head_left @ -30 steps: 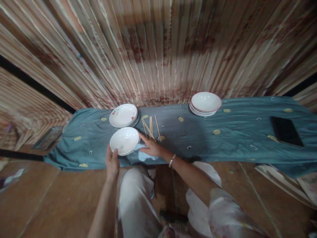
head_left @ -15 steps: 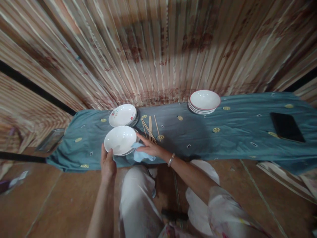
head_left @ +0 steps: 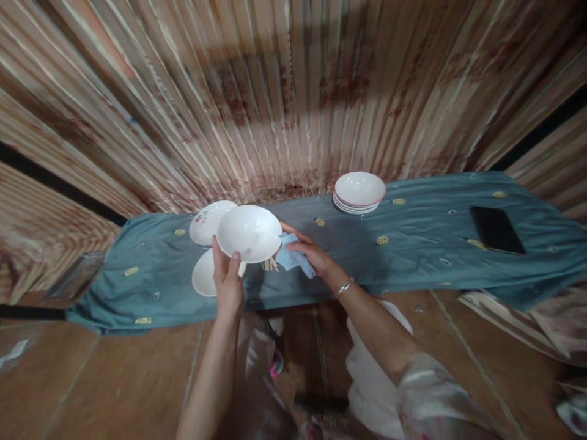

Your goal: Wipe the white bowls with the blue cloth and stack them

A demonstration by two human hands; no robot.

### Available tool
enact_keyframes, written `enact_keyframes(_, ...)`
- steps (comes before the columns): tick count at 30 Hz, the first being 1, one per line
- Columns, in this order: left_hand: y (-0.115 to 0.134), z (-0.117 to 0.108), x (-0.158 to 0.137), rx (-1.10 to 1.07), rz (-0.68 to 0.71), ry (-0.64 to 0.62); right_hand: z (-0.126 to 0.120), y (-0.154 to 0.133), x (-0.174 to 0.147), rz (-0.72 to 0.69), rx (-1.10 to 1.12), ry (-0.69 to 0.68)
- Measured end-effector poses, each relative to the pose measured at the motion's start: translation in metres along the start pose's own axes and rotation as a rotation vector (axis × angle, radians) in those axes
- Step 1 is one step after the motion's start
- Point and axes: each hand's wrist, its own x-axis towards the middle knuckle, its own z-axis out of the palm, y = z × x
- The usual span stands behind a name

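Observation:
A white bowl (head_left: pixel 250 233) is raised above the table, tilted slightly toward me. My left hand (head_left: pixel 228 282) grips its lower left rim, thumb on the inside. At the bowl's right edge, my right hand (head_left: pixel 309 249) pinches a light blue cloth (head_left: pixel 293 256) that touches the rim. Below the raised bowl, another white bowl (head_left: pixel 204 278) rests on the table, partly covered by my left hand. Behind it lies a stack of flower-printed plates (head_left: pixel 206 225), overlapped by the raised bowl. Wooden chopsticks (head_left: pixel 270 264) are mostly hidden beneath the bowl and cloth.
Further right stands a stack of white bowls with red rims (head_left: pixel 360 190). A black tablet-like object (head_left: pixel 498 229) lies near the right end of the table, which a teal patterned tablecloth (head_left: pixel 413 263) covers. A pleated curtain (head_left: pixel 275 110) hangs directly behind.
My left hand has lifted the upper bowl off the one beneath and carried it right. My right hand moved along with it, still holding the blue cloth. The view shifted slightly.

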Motion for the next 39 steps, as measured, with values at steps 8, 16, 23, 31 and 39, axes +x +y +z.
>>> enact_keyframes(8, -0.034, 0.080, 0.014, -0.260, -0.445, -0.167, -0.067, 0.003, -0.001, 0.109, 0.170, 0.287)
enact_keyframes(16, -0.054, 0.079, 0.014, -0.289, -0.463, -0.235, -0.081, 0.026, -0.005, 0.189, 0.171, 0.300)
enact_keyframes(23, -0.050, 0.074, 0.015, -0.292, -0.478, -0.222, -0.095, 0.025, -0.009, 0.298, 0.044, 0.199)
enact_keyframes(31, -0.055, 0.082, 0.007, -0.252, -0.532, -0.355, -0.115, 0.010, -0.009, -0.025, -0.184, 0.397)
enact_keyframes(39, -0.063, 0.084, 0.008, -0.201, -0.498, -0.413, -0.103, 0.021, 0.004, -0.193, -0.565, 0.326)
